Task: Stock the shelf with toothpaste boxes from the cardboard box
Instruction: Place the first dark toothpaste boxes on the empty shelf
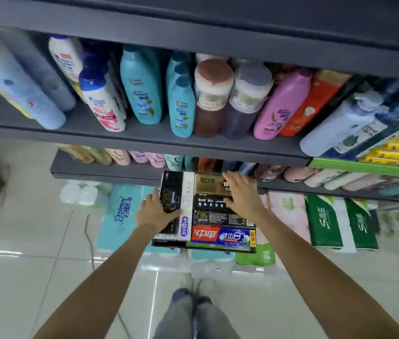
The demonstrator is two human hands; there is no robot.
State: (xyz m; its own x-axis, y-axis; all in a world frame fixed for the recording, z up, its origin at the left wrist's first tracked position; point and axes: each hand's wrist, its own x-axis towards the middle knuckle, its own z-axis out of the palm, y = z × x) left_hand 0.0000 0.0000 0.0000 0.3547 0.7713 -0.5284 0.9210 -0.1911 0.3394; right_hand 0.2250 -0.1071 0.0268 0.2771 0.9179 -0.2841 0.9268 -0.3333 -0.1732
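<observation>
A dark cardboard box (pixel 203 248) packed with toothpaste boxes sits in front of the lower shelf (pixel 108 171). A black toothpaste box (pixel 169 189) and a white one (pixel 186 192) lie lengthwise at its left. A gold box (pixel 207 184), dark boxes and a red-and-blue box (pixel 220 237) lie crosswise at its right. My left hand (pixel 155 214) grips the box's left side, its thumb lying across the black toothpaste box. My right hand (pixel 242 194) lies flat with fingers spread over the gold and dark boxes at the far right corner.
The middle shelf (pixel 144 138) holds shampoo bottles (pixel 142 86) and jars. More bottles line the lower shelf. Tissue packs (pixel 122 211) and green paper packs (pixel 323 221) stand on the tiled floor below. My feet (pixel 193 285) are just behind the box.
</observation>
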